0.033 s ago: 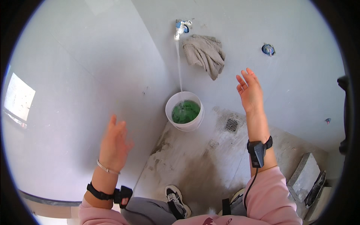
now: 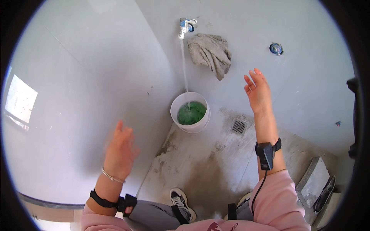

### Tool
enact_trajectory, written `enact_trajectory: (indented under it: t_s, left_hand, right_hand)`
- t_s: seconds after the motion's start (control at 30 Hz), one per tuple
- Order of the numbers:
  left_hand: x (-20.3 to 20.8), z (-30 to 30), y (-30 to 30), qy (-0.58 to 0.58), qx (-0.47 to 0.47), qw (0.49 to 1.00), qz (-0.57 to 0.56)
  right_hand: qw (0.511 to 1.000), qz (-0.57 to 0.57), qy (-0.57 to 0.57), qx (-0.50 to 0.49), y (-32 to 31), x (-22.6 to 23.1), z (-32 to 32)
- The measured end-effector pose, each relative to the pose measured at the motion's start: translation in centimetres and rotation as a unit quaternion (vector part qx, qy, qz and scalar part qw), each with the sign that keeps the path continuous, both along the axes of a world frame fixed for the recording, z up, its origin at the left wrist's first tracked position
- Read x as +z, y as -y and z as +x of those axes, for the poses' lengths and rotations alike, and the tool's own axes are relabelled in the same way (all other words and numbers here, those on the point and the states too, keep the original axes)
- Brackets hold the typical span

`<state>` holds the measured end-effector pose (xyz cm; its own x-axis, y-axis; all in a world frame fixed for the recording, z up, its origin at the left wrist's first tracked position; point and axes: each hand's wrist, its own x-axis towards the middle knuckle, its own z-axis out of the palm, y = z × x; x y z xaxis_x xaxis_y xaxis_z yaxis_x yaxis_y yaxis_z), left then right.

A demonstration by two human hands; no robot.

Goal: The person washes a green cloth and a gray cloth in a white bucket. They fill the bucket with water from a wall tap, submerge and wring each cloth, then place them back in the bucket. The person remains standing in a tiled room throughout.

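Both my hands are raised in the air and hold nothing. My left hand (image 2: 121,153), a little smeared by motion, hovers in front of the grey wall panel on the left with its fingers apart. My right hand (image 2: 258,92) is lifted at the right, palm turned up, its fingers loosely curled and spread. Between them on the floor stands a white bucket (image 2: 174,111) holding something green under water (image 2: 192,113). A stream of water falls into it from a wall tap (image 2: 183,29). Beside the tap, a grey-brown towel (image 2: 210,52) hangs against the wall.
A square floor drain (image 2: 239,126) lies right of the bucket. Pipe fittings stick out of the far wall, one in a round hole (image 2: 276,49) and a small one (image 2: 338,124). Stone-like slabs (image 2: 314,179) lean at the lower right. The floor (image 2: 200,165) is stained and dusty.
My left hand has shifted very slightly down and to the right. The whole view has moved a touch; water keeps running and my right hand keeps its pose.
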<state>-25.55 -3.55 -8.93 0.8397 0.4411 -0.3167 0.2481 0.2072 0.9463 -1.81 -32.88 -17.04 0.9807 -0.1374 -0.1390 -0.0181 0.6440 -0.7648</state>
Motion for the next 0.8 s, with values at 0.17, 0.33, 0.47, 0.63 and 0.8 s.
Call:
enact_trajectory:
  t_s: [0.17, 0.33, 0.47, 0.63, 0.8]
  left_hand:
    - [-4.5, -3.1, 5.3, -0.126, -0.013, 0.989, -0.079]
    - [-9.6, -3.0, 5.4, -0.195, 0.028, 0.972, -0.128]
    - [-11.8, -3.2, 4.5, -0.224, 0.043, 0.965, -0.125]
    - [-12.1, -3.7, 3.6, -0.221, 0.056, 0.967, -0.118]
    - [-12.7, -3.2, 4.0, -0.239, 0.044, 0.964, -0.106]
  right_hand:
    - [0.996, 0.050, 0.051, 0.061, 2.8, 0.0, 1.2]
    - [0.991, 0.099, 0.054, 0.075, 4.2, 0.3, 1.8]
    - [0.990, 0.112, 0.022, 0.077, 4.4, -1.0, 2.4]
    - [0.984, 0.140, -0.014, 0.112, 3.9, -2.4, 2.7]
    - [0.978, 0.156, -0.028, 0.139, 2.8, -2.8, 2.6]
